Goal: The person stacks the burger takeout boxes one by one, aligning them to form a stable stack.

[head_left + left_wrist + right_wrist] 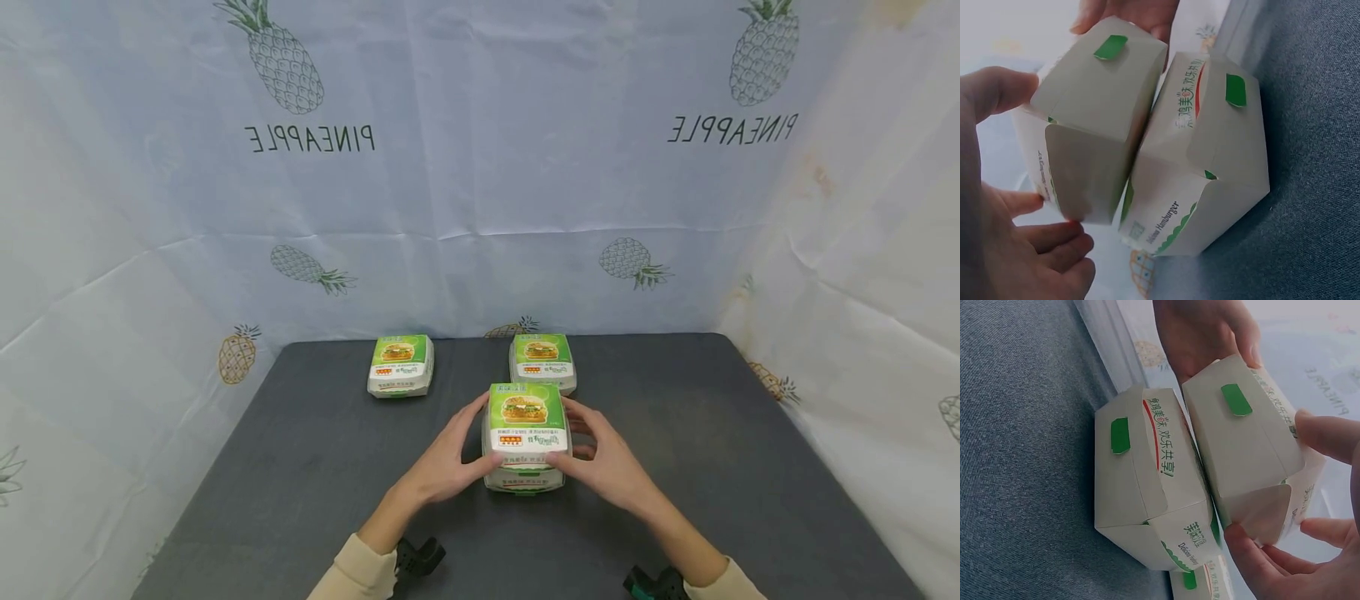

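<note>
A green-and-white paper burger box (pixel 527 417) is held between both hands, right on top of a second burger box (pixel 522 481). The left hand (pixel 448 458) grips its left side, thumb at the front corner and fingers along the side. On the opposite side the right hand (pixel 606 457) grips it the same way. In the left wrist view the held box (pixel 1094 87) shows its green front tab, and the lower box (pixel 1191 150) rests on the dark tabletop. The right wrist view shows a narrow seam between the held box (pixel 1241 440) and the lower box (pixel 1135 487).
Two more burger boxes sit near the table's back edge, one at left (pixel 400 367) and one (pixel 543 360) just behind the stack. White pineapple-print cloth (pixel 480 183) hangs behind and at both sides of the dark table (pixel 315 467). Black devices (pixel 420 557) are worn on the wrists.
</note>
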Motion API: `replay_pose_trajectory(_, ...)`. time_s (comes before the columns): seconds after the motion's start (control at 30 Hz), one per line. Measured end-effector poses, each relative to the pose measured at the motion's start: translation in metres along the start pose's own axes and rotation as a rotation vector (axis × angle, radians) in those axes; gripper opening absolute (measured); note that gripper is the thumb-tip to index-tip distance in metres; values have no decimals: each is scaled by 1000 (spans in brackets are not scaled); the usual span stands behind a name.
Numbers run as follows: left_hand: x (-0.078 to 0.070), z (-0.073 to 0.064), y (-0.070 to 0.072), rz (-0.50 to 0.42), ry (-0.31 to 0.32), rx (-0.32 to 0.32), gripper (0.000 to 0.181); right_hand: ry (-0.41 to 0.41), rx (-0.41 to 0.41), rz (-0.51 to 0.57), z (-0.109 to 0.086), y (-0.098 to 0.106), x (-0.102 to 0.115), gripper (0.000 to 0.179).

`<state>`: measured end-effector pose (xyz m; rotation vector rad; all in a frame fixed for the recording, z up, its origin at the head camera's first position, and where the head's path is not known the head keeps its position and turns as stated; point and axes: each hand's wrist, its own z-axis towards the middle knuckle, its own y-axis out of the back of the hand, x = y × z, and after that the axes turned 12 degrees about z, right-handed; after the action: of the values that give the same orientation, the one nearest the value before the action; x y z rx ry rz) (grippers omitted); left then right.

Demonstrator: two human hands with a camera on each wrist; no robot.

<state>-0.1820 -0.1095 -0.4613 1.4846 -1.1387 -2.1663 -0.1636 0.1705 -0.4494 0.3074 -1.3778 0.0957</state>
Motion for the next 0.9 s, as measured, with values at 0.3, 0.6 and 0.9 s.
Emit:
replay_pose_trajectory(0.3, 1, 0, -1, -30, 2, 11, 96, -5, 6, -5, -2, 2, 0, 85)
replay_pose_trajectory(0.6, 0, -1, -2, -47, 7, 36, 102, -3, 12, -44, 0, 17, 5, 72)
replay_pose_trajectory(0.9, 0, 0, -3, -49, 19, 64, 104, 28, -11, -166, 14, 32, 8, 64)
